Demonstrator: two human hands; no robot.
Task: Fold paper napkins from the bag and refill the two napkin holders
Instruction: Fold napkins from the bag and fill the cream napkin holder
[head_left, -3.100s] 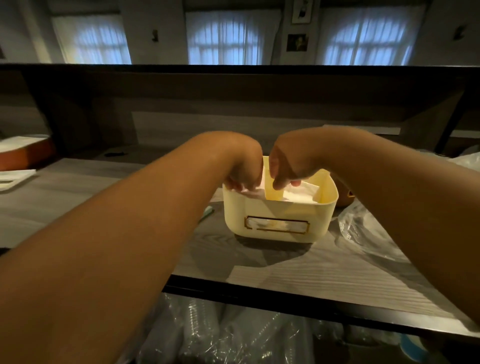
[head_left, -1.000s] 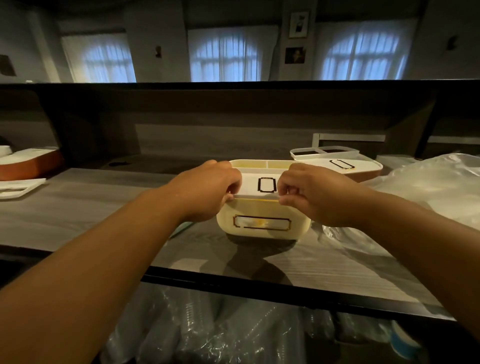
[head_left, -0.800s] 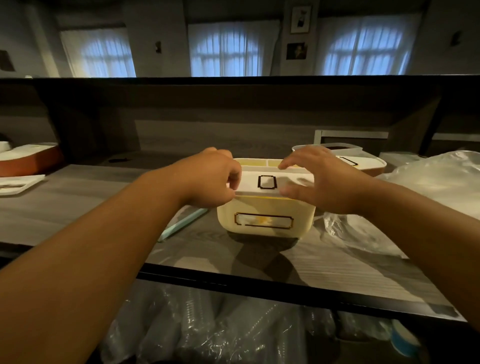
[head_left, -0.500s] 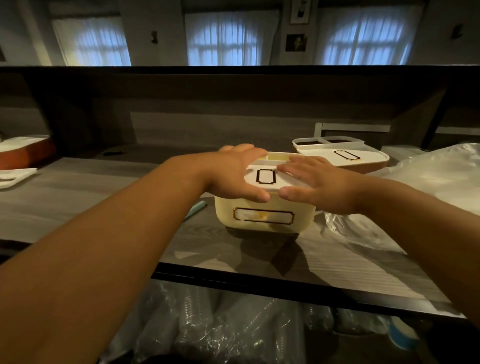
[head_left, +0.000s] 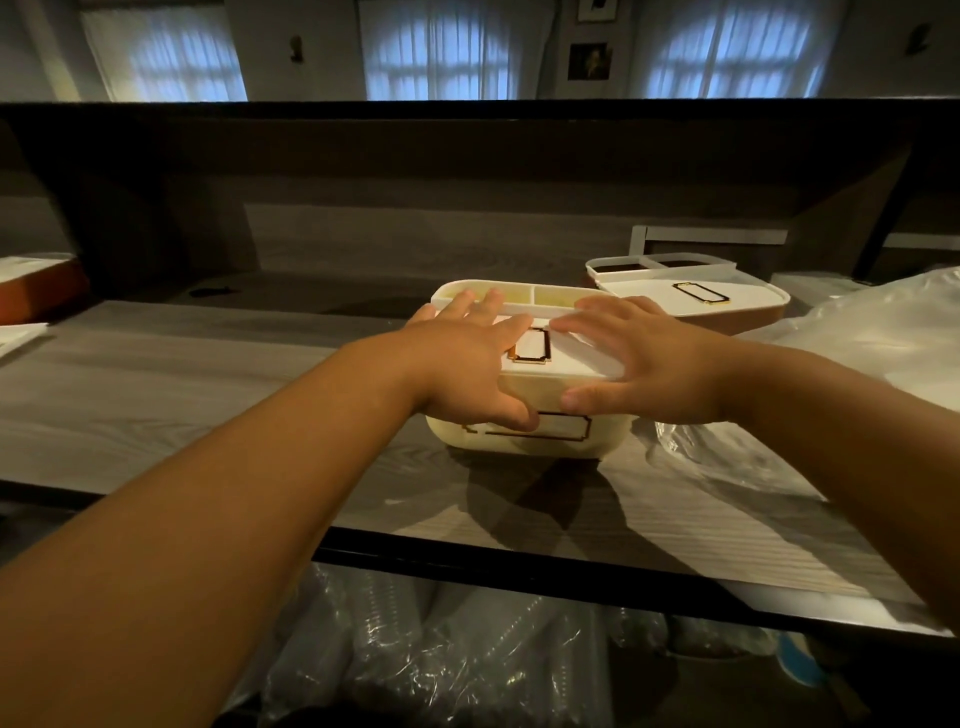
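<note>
Napkin holder of cream plastic (head_left: 524, 441), a low box with rounded corners and a gold-framed label on its front, stands on the grey wood-grain counter (head_left: 171, 395) near its front edge. A white flat lid (head_left: 571, 358) with a small gold-framed slot lies on top of it. The left hand (head_left: 467, 364) rests flat on the left part of the lid, fingers straight and spread, thumb down against the front wall of the box. The right hand (head_left: 649, 364) lies flat on the right part in the same way, fingers straight, thumb at the front edge. Neither hand is closed around anything. Behind and to the right stands a second holder with a brown body and white lid (head_left: 691, 306). A clear plastic bag (head_left: 857, 338) lies just to the right of both holders.
</note>
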